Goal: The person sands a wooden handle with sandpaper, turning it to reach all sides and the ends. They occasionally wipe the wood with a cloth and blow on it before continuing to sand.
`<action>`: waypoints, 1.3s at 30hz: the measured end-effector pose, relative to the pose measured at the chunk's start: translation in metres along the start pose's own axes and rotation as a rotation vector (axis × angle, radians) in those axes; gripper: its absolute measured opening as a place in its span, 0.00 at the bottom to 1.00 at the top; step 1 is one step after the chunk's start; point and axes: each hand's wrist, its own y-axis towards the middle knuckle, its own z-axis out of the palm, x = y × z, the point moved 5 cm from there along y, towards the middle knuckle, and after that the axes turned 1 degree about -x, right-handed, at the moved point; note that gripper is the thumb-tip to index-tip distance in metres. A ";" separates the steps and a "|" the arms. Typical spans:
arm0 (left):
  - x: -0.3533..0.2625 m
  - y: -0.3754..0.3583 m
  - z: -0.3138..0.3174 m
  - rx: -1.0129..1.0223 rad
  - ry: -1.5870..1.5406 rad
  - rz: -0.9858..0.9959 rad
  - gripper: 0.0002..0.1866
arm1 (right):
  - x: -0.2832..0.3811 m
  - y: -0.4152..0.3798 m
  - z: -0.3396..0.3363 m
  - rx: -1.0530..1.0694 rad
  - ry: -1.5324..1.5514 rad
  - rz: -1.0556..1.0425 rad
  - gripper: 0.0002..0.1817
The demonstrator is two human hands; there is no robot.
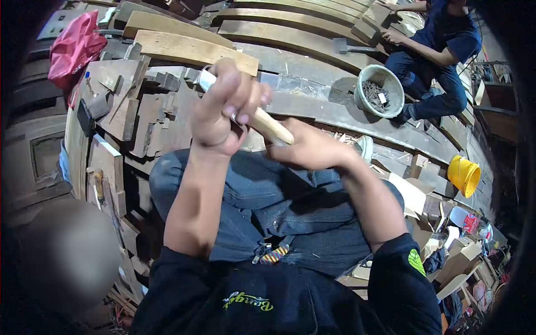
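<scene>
A pale wooden piece point(269, 125), rounded at its near end, slants between my two hands above my crossed legs. My left hand point(223, 109) is raised and closed around its upper left part, and a bit of light metal or plastic shows beside the fingers. Lower and to the right, my right hand point(306, 146) is closed at the rounded end, its fingers partly hidden under the hand. Whether it holds a small tool there cannot be made out. Behind my left hand lies a curved light board point(190, 49).
A grey bucket point(364, 89) of small dark pieces stands upper right, beside a seated co-worker point(430, 61). A hammer point(352, 48) lies near it. A yellow bucket point(463, 175) is at the right, a pink bag point(75, 50) upper left, a phone point(85, 116) at left.
</scene>
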 end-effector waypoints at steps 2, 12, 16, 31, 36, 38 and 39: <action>-0.001 -0.001 0.015 0.245 -0.011 0.001 0.17 | 0.001 -0.020 0.001 0.453 0.556 0.299 0.13; -0.011 -0.001 0.003 0.096 0.030 0.112 0.17 | 0.005 -0.001 0.002 0.068 0.207 0.131 0.16; -0.012 -0.003 0.010 0.177 0.055 0.121 0.16 | 0.012 -0.006 -0.004 -0.011 0.027 -0.025 0.15; -0.004 -0.008 0.008 0.050 -0.090 0.135 0.19 | -0.004 -0.022 0.014 0.499 0.965 0.411 0.12; 0.000 -0.009 0.007 0.047 -0.004 0.132 0.17 | -0.008 -0.020 0.008 0.480 0.765 0.362 0.13; 0.016 -0.016 0.016 0.043 0.009 0.086 0.17 | -0.010 -0.021 0.007 0.395 0.633 0.325 0.13; 0.020 -0.017 0.018 0.054 0.010 0.072 0.17 | -0.009 -0.021 0.006 0.394 0.633 0.330 0.13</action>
